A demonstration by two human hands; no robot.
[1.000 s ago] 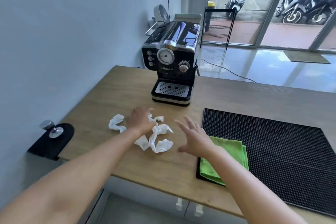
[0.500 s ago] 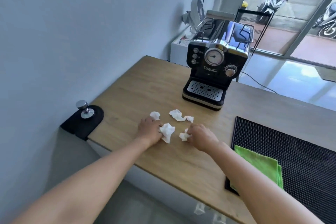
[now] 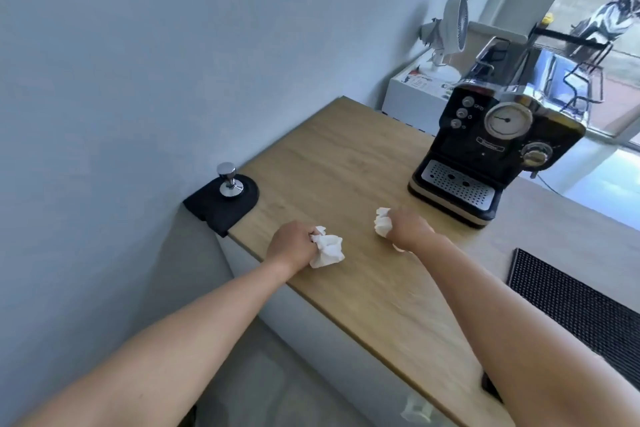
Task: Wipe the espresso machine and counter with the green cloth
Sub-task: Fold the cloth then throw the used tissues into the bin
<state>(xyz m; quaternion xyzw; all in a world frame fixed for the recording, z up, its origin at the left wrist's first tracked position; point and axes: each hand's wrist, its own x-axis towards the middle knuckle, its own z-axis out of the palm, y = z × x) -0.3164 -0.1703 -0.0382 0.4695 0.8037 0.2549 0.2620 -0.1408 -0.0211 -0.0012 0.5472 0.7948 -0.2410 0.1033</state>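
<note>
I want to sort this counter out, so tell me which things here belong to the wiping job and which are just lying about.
Part of the job:
- espresso machine
- wooden counter
- crumpled tissues, one clenched in the left hand, one in the right hand

Just lying about:
- tamper on its black mat
- white fan
- black bar mat

The green cloth is not in view.

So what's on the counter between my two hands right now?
Head view: only bare wooden counter between left hand and right hand, each clutching crumpled white tissue.
</note>
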